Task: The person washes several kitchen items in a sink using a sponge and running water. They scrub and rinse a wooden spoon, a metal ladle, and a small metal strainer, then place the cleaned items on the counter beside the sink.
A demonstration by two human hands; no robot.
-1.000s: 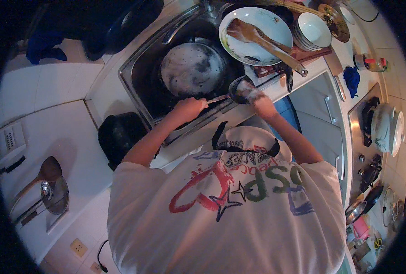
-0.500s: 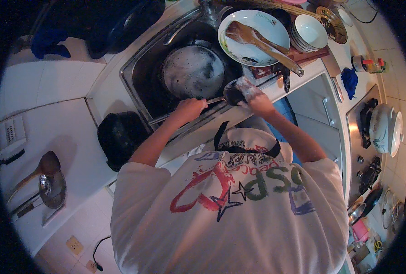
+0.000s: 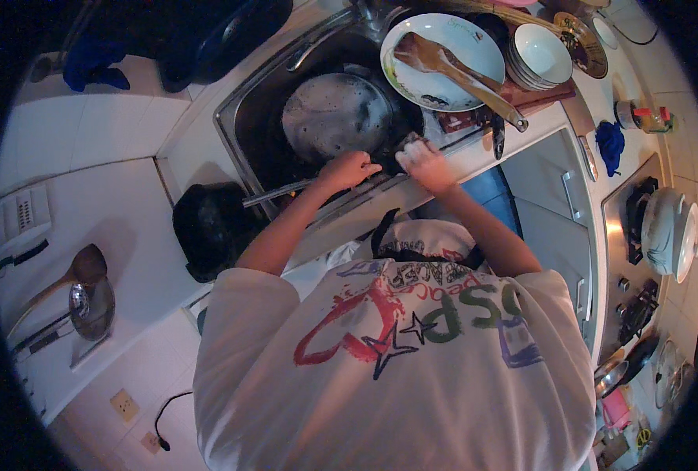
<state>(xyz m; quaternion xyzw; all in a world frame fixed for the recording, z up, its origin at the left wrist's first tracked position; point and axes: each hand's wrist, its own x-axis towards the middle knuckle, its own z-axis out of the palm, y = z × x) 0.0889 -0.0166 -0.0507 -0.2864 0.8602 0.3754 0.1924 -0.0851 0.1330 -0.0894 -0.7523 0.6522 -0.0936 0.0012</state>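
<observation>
Left hand (image 3: 347,169) gripping handle (image 3: 274,194) across sink rim (image 3: 232,147), narrow gap, right hand (image 3: 426,164)

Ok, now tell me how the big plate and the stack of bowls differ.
The plate is a single wide, shallow piece; the bowls are smaller across, deeper and nested together. The plate carries printed decoration near its rim, while the top bowl's inside looks plain. A wooden spatula lies across the plate; nothing shows in the top bowl. Both are white, round and face up.
</observation>
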